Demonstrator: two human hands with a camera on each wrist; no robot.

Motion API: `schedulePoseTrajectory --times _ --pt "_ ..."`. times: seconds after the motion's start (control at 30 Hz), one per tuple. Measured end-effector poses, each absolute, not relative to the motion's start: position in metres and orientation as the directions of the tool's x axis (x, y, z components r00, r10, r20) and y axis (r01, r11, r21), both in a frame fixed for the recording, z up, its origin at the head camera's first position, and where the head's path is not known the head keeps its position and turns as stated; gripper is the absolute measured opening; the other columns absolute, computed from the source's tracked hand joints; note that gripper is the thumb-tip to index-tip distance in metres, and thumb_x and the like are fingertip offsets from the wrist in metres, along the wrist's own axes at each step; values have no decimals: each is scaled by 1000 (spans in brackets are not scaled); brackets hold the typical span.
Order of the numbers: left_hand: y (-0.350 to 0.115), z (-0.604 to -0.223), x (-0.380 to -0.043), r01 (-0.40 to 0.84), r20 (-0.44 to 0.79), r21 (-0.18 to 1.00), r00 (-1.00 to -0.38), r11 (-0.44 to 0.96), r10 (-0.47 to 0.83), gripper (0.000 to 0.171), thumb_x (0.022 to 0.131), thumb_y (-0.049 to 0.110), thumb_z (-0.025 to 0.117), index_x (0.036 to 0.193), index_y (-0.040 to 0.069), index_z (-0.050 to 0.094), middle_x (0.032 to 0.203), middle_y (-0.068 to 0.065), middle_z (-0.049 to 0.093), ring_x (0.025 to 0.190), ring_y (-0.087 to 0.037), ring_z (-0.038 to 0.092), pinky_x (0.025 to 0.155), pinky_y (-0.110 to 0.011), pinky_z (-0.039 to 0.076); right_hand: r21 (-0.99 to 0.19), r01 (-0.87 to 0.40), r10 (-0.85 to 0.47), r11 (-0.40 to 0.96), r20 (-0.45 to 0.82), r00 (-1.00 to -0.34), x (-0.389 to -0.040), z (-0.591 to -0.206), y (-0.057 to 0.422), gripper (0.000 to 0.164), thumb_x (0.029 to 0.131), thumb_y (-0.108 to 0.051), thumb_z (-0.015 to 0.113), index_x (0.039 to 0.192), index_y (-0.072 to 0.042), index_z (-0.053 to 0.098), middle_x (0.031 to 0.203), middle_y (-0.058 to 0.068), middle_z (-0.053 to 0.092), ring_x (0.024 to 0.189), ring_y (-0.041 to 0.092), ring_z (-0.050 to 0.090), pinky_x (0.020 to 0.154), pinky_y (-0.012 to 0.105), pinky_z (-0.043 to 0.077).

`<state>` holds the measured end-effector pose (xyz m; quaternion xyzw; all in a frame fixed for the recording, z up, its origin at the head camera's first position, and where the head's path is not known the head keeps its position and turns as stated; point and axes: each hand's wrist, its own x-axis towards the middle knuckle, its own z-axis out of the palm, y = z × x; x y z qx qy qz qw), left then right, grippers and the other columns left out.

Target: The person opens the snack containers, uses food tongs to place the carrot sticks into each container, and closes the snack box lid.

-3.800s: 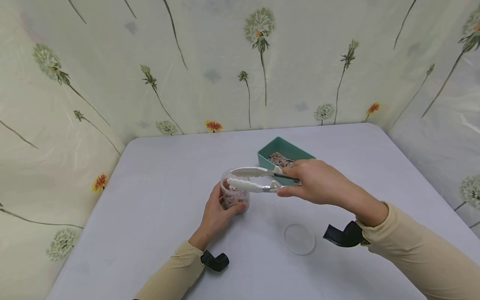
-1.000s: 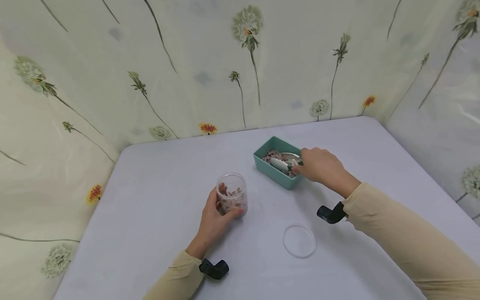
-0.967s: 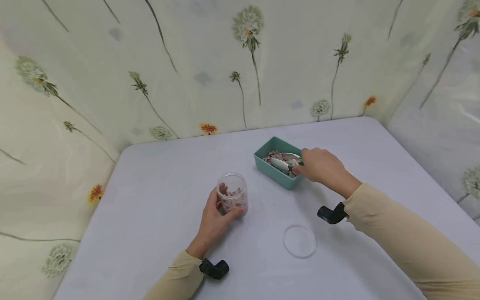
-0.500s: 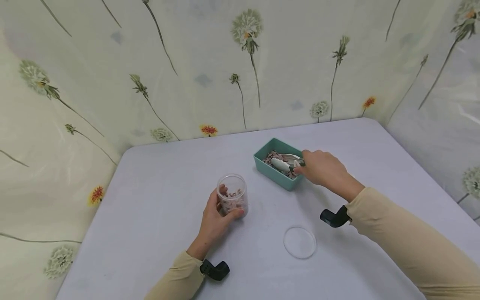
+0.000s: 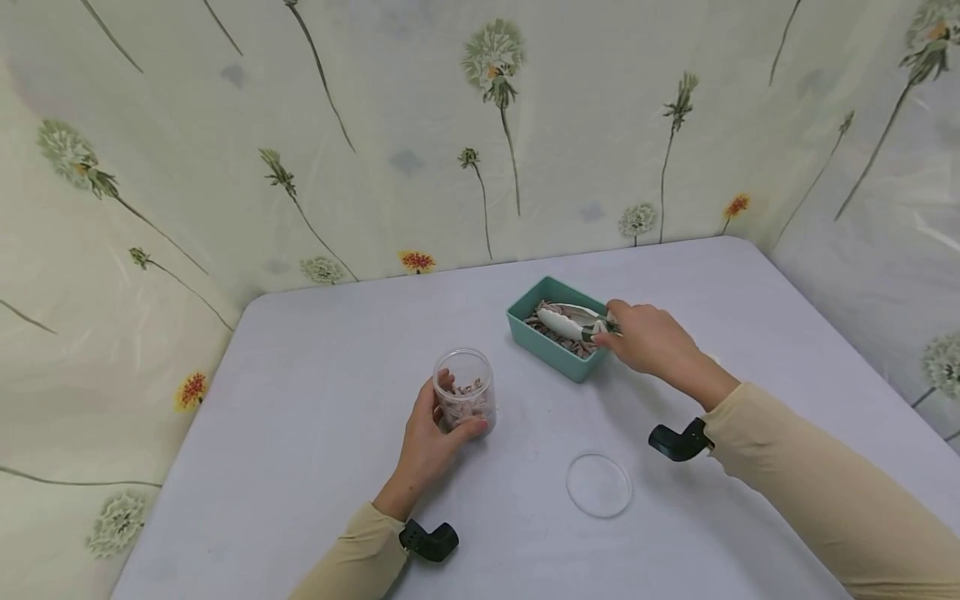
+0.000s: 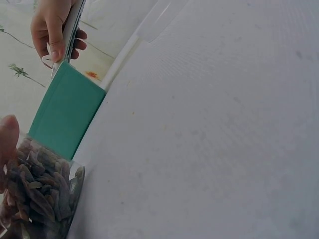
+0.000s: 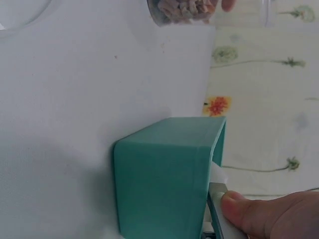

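My left hand (image 5: 431, 435) grips a clear round jar (image 5: 467, 402) that stands upright on the table, thumb in front and fingers behind. Brownish-pink dried strips (image 6: 40, 191) fill its lower part. My right hand (image 5: 651, 337) holds a pair of tongs (image 5: 564, 322) with white scalloped tips and metal arms. The tips are inside a teal rectangular box (image 5: 551, 348), over more of the same strips (image 5: 564, 340). In the right wrist view the box wall hides most of the tongs, with my thumb (image 7: 259, 214) pressing on one metal arm.
A clear round lid (image 5: 599, 485) lies flat on the white-covered table (image 5: 337, 375), nearer than the box and right of the jar. Behind and at both sides hangs a sheet (image 5: 420, 100) printed with dandelions. A few tiny crumbs dot the cloth.
The tongs have gone from over the jar to inside the teal box. Since half a second ago their tips have risen slightly and the right hand has shifted slightly right. The left hand keeps the jar.
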<state>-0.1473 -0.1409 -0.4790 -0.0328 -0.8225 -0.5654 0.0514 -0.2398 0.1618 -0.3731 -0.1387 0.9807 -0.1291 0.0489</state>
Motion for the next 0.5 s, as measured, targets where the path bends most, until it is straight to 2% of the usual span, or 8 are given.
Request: schedulePoseTrajectory --times 0.17,0.37,0.5 --pt "-141 -479 -147 90 100 932 -995 352 -10 87 80 25 83 151 14 33 150 -8 44 142 -28 41 121 -49 35 -287 -261 -285 921 -43 -958 -239 -374 164 52 96 -32 64 129 6 51 107 24 68 83 28 65 65 40 54" --pt "-141 -478 -147 98 107 932 -994 350 -8 88 80 24 82 151 12 32 150 -9 44 141 -29 42 120 -50 35 -313 -270 -288 911 -10 -958 -237 -373 168 49 96 -31 63 128 4 51 103 22 68 78 25 62 59 32 49" --pt "-141 -479 -148 112 120 929 -993 352 -3 87 81 24 82 151 11 32 149 -11 44 140 -31 42 120 -52 36 -314 -278 -292 908 2 -956 -236 -371 170 50 96 -32 63 129 3 51 103 21 69 78 24 61 59 31 49"
